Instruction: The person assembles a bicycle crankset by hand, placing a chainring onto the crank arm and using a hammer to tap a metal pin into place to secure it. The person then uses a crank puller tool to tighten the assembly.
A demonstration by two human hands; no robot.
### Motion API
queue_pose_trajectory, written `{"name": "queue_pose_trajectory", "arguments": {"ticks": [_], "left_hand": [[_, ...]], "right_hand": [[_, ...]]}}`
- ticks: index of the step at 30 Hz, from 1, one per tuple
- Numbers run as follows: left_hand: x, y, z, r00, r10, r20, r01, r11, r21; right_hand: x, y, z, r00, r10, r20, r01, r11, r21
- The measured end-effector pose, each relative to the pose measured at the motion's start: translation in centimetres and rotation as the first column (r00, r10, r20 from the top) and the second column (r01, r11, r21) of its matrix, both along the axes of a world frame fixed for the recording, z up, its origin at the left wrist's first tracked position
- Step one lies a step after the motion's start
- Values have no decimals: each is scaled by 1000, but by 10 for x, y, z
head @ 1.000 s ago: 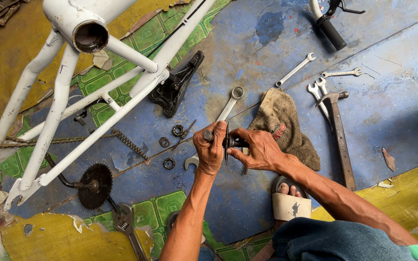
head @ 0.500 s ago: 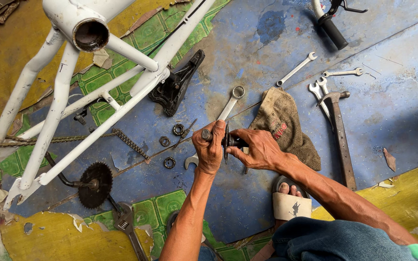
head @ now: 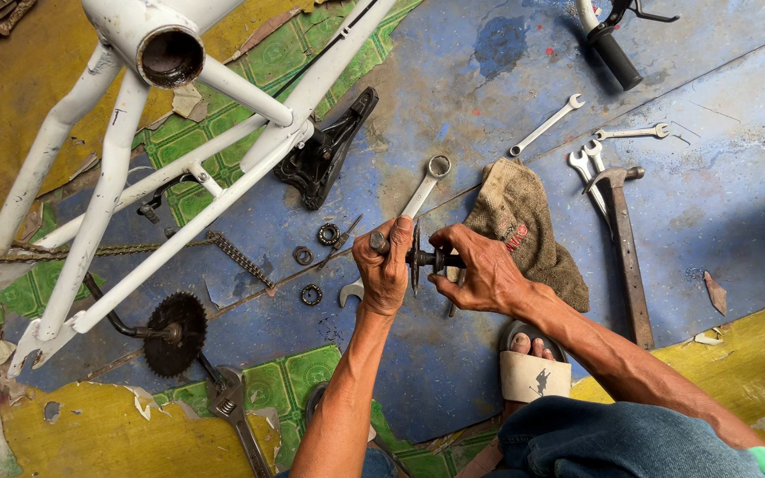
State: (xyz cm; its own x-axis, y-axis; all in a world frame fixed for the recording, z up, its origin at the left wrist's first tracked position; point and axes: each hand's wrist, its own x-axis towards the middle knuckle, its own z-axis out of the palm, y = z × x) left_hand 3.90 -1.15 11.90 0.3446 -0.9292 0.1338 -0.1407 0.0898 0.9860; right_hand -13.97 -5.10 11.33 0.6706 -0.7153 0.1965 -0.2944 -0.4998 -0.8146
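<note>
A dark, greasy threaded metal axle (head: 418, 258) is being gripped above the blue painted floor (head: 737, 221); left hand (head: 384, 270) clenched round one end, right hand (head: 480, 270) fingers (head: 443, 259) pinching the other. A long silver ring spanner (head: 418, 196) is lying just behind; a brown rag (head: 524, 226) is lying beside the right hand.

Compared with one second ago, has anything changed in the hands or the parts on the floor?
Almost nothing. The left hand and right hand still grip the axle between them, in the same place above the floor. The wrench, rag, hammer and bike frame have not moved.
</note>
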Motion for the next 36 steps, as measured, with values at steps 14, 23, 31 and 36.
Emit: {"name": "queue_pose_trajectory", "arguments": {"ticks": [14, 23, 31, 36], "left_hand": [[0, 1, -1, 1000, -4, -26, 4, 1000, -1], [3, 3, -5, 998, 0, -61, 0, 1000, 12], [4, 3, -8, 998, 13, -64, -13, 1000, 13], [4, 4, -9, 997, 10, -78, -9, 1000, 21]], "right_hand": [[17, -11, 14, 974, 9, -228, -35, 994, -107], [16, -12, 5, 998, 22, -63, -30, 992, -120], [17, -10, 8, 995, -34, -95, 21, 990, -140], [16, -9, 8, 993, -54, -105, 46, 995, -84]]}}
